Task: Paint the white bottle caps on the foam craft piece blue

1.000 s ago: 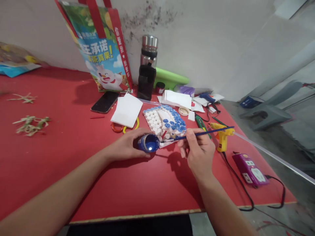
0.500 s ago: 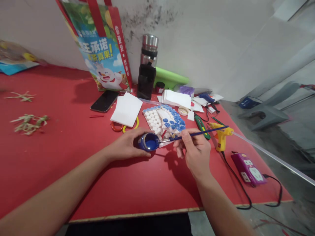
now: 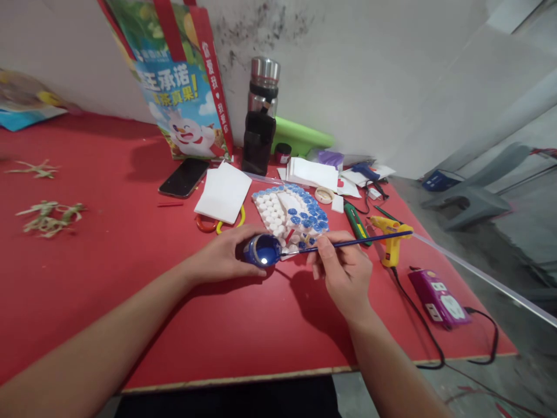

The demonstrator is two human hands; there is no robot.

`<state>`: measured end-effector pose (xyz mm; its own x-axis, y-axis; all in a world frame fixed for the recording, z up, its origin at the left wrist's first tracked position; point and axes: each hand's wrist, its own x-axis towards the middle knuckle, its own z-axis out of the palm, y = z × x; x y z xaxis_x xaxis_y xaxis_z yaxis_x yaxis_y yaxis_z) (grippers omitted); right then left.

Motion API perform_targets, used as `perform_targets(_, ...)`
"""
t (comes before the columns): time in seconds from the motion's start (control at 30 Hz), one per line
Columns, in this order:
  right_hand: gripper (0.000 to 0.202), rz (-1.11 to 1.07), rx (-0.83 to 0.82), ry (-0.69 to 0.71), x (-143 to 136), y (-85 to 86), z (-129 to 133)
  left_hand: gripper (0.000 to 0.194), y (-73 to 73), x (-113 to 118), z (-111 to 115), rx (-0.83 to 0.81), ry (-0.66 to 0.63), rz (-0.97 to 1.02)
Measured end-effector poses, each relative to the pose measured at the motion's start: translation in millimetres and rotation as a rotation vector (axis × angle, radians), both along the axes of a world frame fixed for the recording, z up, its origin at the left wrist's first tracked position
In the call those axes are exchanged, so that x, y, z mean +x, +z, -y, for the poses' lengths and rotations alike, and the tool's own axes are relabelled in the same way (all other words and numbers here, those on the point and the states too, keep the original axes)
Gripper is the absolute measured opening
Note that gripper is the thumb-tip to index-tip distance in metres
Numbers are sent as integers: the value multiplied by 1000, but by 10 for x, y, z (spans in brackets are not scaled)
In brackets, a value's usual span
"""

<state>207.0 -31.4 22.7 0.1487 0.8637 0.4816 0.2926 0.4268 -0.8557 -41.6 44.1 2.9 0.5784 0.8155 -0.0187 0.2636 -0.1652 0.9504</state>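
My left hand [image 3: 226, 255] is wrapped round a small jar of blue paint [image 3: 262, 251], tilted so its open mouth faces me. Between thumb and fingers of my right hand [image 3: 343, 270] is a thin dark blue paintbrush [image 3: 361, 240]. Its bristle end is at the right rim of the jar; whether it touches the rim I cannot tell. Just behind both hands lies a craft piece [image 3: 274, 213] covered in small round white and blue pieces. The near part of it is partly hidden by my hands and the brush.
A yellow glue gun [image 3: 390, 241] with a long clear stick and a purple power strip [image 3: 438, 299] lie to the right. Behind are a green cutter [image 3: 357, 223], white paper [image 3: 224, 194], a phone [image 3: 184, 177], a bottle [image 3: 260, 122] and a printed bag [image 3: 183, 87]. Dried strands [image 3: 52, 219] lie left.
The brush's rear end has dipped slightly and shifted right, so the brush lies flatter. Its tip stays by the jar's rim. My left hand and the jar have hardly moved.
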Motion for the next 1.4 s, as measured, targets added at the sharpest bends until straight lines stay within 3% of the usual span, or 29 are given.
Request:
perform_targets(0.2, 23, -41, -4, -9, 15, -13, 14, 70, -6, -10, -10, 9, -9, -3)
perform_targets(0.47, 16, -144, 38, -60, 230, 130, 97, 69, 49, 11, 19, 2, 14, -35)
perform_targets(0.57, 19, -71, 17, -24, 338, 105, 82, 69, 60, 3, 19, 35, 22, -52)
perform_targets(0.77, 16, 53, 83, -116, 275, -57, -8, 70, 31, -32, -5, 114, 18, -128)
perform_targets(0.97, 16, 189, 102, -109, 251, -191, 45, 66, 14, -14, 1, 28, 16, -50)
perform_targets(1.4, 14, 412, 167, -133, 192, -174, 6, 70, -27, -16, -31, 38, 7, -34)
